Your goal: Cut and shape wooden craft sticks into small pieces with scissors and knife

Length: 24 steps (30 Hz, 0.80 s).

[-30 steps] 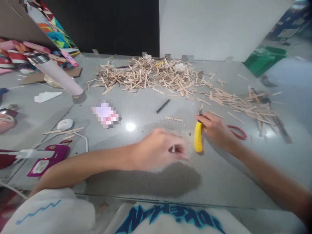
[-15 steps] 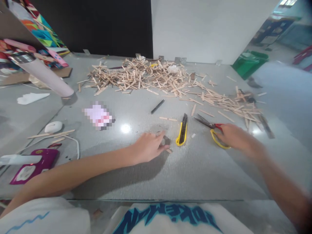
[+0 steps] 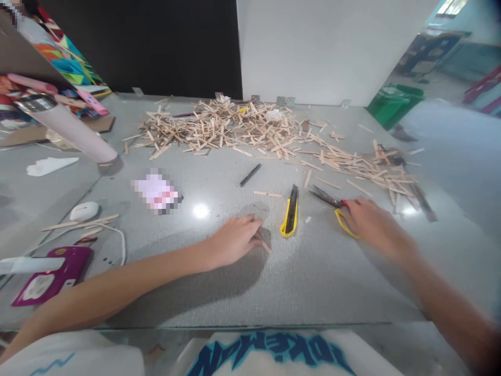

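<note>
Yellow cutter (image 3: pixel 289 216) lies released (right fingers (image 3: pixel 355 207) now hold scissors (image 3: pixel 334 202))

1. Bottle (image 3: pixel 78 131): pale pink, silver top, left side of table (image 3: pixel 321 297); cardboard (image 3: pixel 23 138) lies behind it.
2. White scrap (image 3: pixel 50 165): flat, just left of bottle's base.
3. Mouse (image 3: pixel 84 211) (or something white of that shape): near left edge, cable (image 3: pixel 124 245) curving beside it.
4. Purple box (image 3: pixel 76 259): pale patch on top, white bar (image 3: pixel 35 265) across it.
5. Pale lilac item (image 3: pixel 154 190): pixelated, kind unreadable.
6. Pen (image 3: pixel 250 175): black, lying aslant, mid-table.
7. Black panel (image 3: pixel 168 47) and white panel (image 3: pixel 324 47): upright, side by side, far edge.
8. Bin (image 3: pixel 395 107): green, far right.
</note>
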{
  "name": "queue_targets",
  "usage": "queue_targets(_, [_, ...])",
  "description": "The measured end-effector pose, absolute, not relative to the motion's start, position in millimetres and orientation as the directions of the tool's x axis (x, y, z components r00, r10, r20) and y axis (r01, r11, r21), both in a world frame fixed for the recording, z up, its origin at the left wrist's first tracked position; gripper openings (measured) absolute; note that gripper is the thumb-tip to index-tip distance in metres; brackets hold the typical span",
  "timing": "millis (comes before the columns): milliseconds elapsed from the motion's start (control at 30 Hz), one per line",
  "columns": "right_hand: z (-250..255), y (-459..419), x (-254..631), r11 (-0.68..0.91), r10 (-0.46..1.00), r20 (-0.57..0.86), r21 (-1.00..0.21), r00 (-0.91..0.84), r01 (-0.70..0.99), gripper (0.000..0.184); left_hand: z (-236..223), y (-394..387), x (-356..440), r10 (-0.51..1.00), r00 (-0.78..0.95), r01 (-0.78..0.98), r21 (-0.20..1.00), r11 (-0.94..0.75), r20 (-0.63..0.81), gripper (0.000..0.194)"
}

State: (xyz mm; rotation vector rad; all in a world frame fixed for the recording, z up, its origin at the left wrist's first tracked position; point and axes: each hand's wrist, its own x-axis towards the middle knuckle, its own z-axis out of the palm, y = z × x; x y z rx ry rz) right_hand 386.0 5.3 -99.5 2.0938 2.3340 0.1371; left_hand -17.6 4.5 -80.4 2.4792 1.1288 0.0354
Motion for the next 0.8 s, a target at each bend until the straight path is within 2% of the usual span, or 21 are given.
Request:
queue_targets(33, [-95.3, 3.9, 374.4, 0.104, 0.993, 0.056, 0.077, -0.108, 0.992, 0.023, -80.5, 6.2, -19.1, 0.716, 0.685, 0.699, 0.402, -0.592, -0.136, 0.004])
queue_targets(67, [-91.6, 2.8, 360.7, 0.092, 0.993, 0.072, 0.036, -0.095, 0.995, 0.025, -80.7, 7.9, -19.9, 0.7, 0.703, 0.676, 0.426, -0.601, -0.128, 0.004])
queue_targets(133, [-86.8, 2.6, 329.3, 0.137, 0.987, 0.102, -0.129, -0.124, 0.982, 0.026, -82.4, 10.1, -19.4, 0.646, 0.757, 0.604, 0.484, -0.634, -0.098, 0.003])
queue_targets(200, [-87.0, 5.6, 297.8, 0.169, 0.983, 0.119, -0.278, -0.14, 0.946, 0.025, -85.5, 9.8, -16.7, 0.628, 0.777, 0.56, 0.514, -0.649, -0.054, 0.013])
queue_targets(267, [-91.5, 11.5, 273.4, 0.178, 0.982, 0.125, -0.314, -0.145, 0.933, 0.026, -89.1, 6.6, -15.0, 0.68, 0.733, 0.598, 0.495, -0.63, -0.019, 0.026])
queue_targets(333, [-97.4, 18.1, 260.3, 0.195, 0.979, 0.119, -0.323, -0.164, 0.926, 0.025, -91.1, 1.9, -17.9, 0.751, 0.66, 0.677, 0.444, -0.587, -0.015, 0.031])
queue_targets(400, [-102.3, 22.7, 257.6, 0.207, 0.978, 0.093, -0.389, -0.185, 0.898, 0.021, -90.3, -1.9, -26.9, 0.764, 0.644, 0.706, 0.418, -0.572, -0.043, 0.027])
queue_targets(500, [-105.8, 24.0, 260.9, 0.184, 0.983, 0.068, -0.486, -0.172, 0.855, 0.014, -85.8, -2.9, -47.7, 0.721, 0.686, 0.681, 0.44, -0.586, -0.102, 0.015])
queue_targets(567, [-107.6, 23.5, 260.6, 0.182, 0.983, 0.098, -0.488, -0.154, 0.854, 0.017, -83.3, -0.8, -60.0, 0.705, 0.698, 0.668, 0.47, -0.577, -0.127, 0.007])
queue_targets(700, [-114.8, 26.6, 254.2, 0.291, 0.956, 0.175, -0.437, -0.237, 0.851, 0.015, -81.8, 6.1, -66.5, 0.728, 0.668, 0.672, 0.542, -0.504, -0.152, 0.015])
queue_targets(800, [-116.8, 28.2, 254.2, 0.349, 0.937, 0.2, -0.46, -0.288, 0.816, 0.012, -79.8, 13.8, -58.7, 0.762, 0.626, 0.663, 0.627, -0.408, -0.165, 0.015])
